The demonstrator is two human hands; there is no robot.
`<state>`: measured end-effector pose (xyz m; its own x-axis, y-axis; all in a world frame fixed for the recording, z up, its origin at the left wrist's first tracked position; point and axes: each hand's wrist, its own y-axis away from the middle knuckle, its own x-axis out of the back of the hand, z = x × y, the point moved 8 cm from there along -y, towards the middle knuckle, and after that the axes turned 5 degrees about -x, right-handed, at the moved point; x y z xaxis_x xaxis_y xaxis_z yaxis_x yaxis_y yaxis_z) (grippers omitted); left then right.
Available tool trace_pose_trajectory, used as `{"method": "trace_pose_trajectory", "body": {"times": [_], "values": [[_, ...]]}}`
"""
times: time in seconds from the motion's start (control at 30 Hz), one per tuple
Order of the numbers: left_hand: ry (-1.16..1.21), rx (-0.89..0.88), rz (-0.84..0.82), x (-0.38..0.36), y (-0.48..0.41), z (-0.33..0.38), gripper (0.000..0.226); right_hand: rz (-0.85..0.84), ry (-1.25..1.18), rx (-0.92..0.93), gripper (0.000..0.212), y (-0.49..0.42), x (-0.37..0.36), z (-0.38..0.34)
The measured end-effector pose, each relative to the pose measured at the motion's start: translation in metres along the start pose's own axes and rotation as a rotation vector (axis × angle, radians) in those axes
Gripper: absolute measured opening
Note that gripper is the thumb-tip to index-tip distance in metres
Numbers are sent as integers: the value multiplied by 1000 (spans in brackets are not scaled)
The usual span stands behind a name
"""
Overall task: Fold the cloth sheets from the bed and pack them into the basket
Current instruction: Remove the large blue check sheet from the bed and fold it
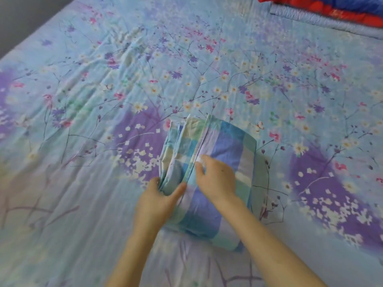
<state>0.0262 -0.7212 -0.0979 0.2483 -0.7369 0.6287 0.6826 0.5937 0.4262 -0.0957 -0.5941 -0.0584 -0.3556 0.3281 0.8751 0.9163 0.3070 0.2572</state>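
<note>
A folded checked cloth sheet (219, 162) in blue, teal, lilac and pale yellow squares lies in the near middle of the bed, a thick packet of several layers with its stacked edges fanned along the left side and a rounded fold on the right. It runs from the near edge up and slightly to the right, resting flat on the floral bedspread (103, 100).

And here is the left hand (159, 199), down at the packet's near-left corner. The thumb lies straight across the top layers, and the fingers are tucked in at the left edge among the stacked layers, so it pinches that corner of the sheet. The fingertips themselves are hidden in the cloth.

The right hand (215, 179) sits on top of the sheet, just right of the left hand. Its fingers are curled narrow, tips pointing left at the edge of the upper fold. Whether they hold that edge or only press on it cannot be told; there is some blur there.

Both bare forearms come in from the near edge.

The bedspread itself is light blue cotton printed with thin branches, small pink, white and violet flowers and big purple patches, wrinkled on the left. Far right, a red and blue quilted blanket (331, 7) lies on a pale blue satin-look pad (306, 19).
</note>
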Motion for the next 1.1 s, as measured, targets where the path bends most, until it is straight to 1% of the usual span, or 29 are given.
{"method": "trace_pose_trajectory", "body": {"times": [0.03, 0.07, 0.1, 0.13, 0.2, 0.27, 0.3, 0.33, 0.4, 0.43, 0.53, 0.57, 0.6, 0.63, 0.73, 0.8, 0.83, 0.9, 0.93, 0.97, 1.0, 1.03, 1.07, 1.1], "values": [[-161, -78, 48, 2, 5, 9, 68, 138, -2, 26, 33, -2, 12, 11], [-286, -139, 91, 3, 10, 16, 70, 241, -15, 41, 33, -6, 22, 19], [-365, -181, 120, 1, 12, 16, 68, 304, -31, 35, 36, -12, 28, 23], [-407, -207, 138, 0, 14, 18, 63, 324, -39, 11, 42, -22, 31, 24], [-423, -240, 139, -6, 10, 11, 47, 263, 31, -102, 58, -47, 28, 21], [-377, -316, 143, -10, 7, 2, 34, 140, 136, -225, 70, -72, 14, 16], [-351, -371, 135, -10, 6, 1, 32, 87, 175, -251, 69, -83, 6, 12], [-326, -420, 124, -11, 5, -1, 31, 44, 203, -249, 59, -92, -2, 8], [-257, -438, 57, -10, 0, -9, 32, -13, 224, -208, 31, -99, -9, -4], [-211, -435, 10, -10, -1, -16, 34, 0, 213, -182, 25, -99, -5, -9], [-82, -361, 3, -2, -7, -44, 36, 192, 152, -41, 18, -94, 23, -34], [-33, -309, 16, -2, -10, -55, 35, 239, 154, -4, 19, -92, 25, -43], [19, -253, 42, -3, -14, -67, 36, 248, 165, 35, 20, -91, 19, -52], [65, -187, 82, -4, -16, -78, 37, 216, 171, 71, 21, -93, 4, -62], [194, 15, 222, -5, -19, -106, 37, -43, 171, 103, 27, -108, -62, -71], [223, 68, 269, -3, -13, -107, 24, -143, 136, 82, 32, -115, -82, -65], [235, 90, 247, -4, -10, -104, 19, -166, 118, 88, 31, -119, -83, -62], [259, 151, 150, -9, -1, -96, 35, -235, 78, 134, 26, -113, -75, -57], [284, 173, 90, -13, 3, -91, 36, -293, 54, 166, 28, -102, -70, -52], [329, 192, 29, -18, 3, -90, 32, -372, 47, 206, 36, -86, -67, -46], [336, 204, -6, -20, 3, -91, 31, -439, 106, 255, 53, -62, -66, -38], [325, 210, -39, -23, 4, -92, 41, -447, 229, 328, 73, -30, -65, -27], [310, 215, -69, -25, 2, -95, 54, -376, 356, 404, 90, 1, -64, -17], [320, 233, -92, -27, 2, -96, 57, -303, 456, 451, 102, 33, -65, -5]]}}
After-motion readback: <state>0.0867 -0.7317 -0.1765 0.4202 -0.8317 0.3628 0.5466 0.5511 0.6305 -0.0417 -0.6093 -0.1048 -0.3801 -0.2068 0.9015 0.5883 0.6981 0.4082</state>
